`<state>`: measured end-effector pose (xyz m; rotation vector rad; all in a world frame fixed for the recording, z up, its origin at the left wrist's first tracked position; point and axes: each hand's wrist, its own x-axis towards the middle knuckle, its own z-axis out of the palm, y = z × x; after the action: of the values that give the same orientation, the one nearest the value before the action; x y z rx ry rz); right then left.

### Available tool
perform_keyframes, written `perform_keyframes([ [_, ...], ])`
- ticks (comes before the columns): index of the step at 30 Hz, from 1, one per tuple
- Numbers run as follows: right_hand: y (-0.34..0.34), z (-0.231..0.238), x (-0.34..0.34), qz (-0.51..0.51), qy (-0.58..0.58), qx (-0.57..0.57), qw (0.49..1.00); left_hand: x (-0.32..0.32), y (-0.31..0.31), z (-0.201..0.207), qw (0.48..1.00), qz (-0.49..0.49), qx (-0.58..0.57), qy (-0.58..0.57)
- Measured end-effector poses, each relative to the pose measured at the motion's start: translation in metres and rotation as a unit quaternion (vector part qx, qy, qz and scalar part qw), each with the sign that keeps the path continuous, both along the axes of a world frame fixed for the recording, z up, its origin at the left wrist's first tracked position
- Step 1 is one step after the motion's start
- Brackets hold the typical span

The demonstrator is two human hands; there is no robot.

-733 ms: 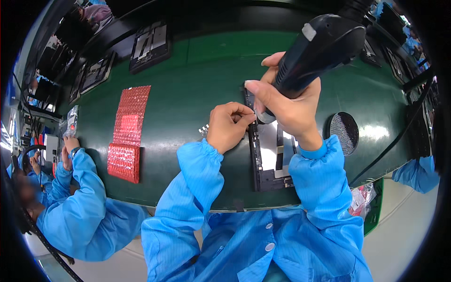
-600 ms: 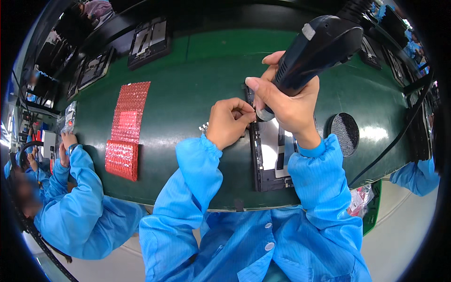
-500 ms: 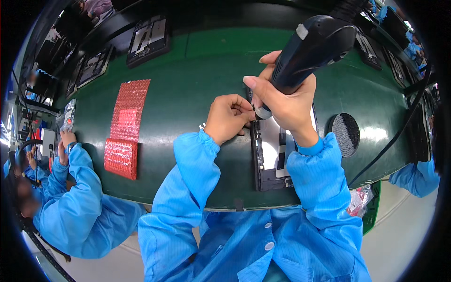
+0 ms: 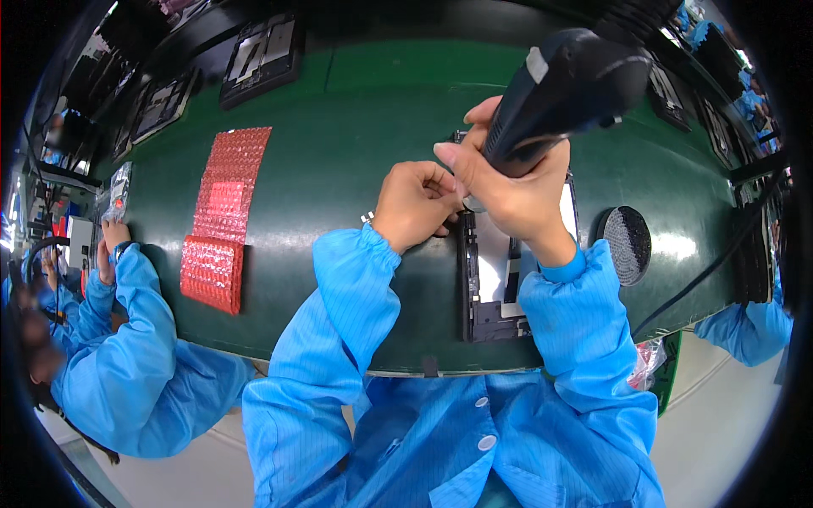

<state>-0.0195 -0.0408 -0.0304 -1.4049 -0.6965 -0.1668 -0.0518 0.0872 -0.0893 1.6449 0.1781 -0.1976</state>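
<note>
Clearly, the right hand (image 4: 529, 196) (fingers curled) clasps a black tool (image 4: 555, 97).

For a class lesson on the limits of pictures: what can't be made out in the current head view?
Head view: anything the left hand might be pinching; its own fingers cover it.
Head view: part of the flat black-framed device, behind the right hand and right sleeve.
Head view: much of the black tool's lower end, behind the right hand.
</note>
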Motion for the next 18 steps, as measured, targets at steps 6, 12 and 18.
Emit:
perform_keyframes([
  [6,0.002,-0.001,-0.007,0.000,-0.035,-0.023,0.999,-0.001,0.001,0.000,1.000,0.005,0.003,-0.021],
  [12,-0.008,0.004,-0.009,-0.040,0.017,0.017,0.999,-0.011,0.009,0.014,1.000,0.010,0.008,-0.015],
  [18,-0.097,0.033,-0.012,-0.070,-0.033,0.054,0.995,-0.051,0.071,0.017,0.937,0.099,0.296,-0.156],
])
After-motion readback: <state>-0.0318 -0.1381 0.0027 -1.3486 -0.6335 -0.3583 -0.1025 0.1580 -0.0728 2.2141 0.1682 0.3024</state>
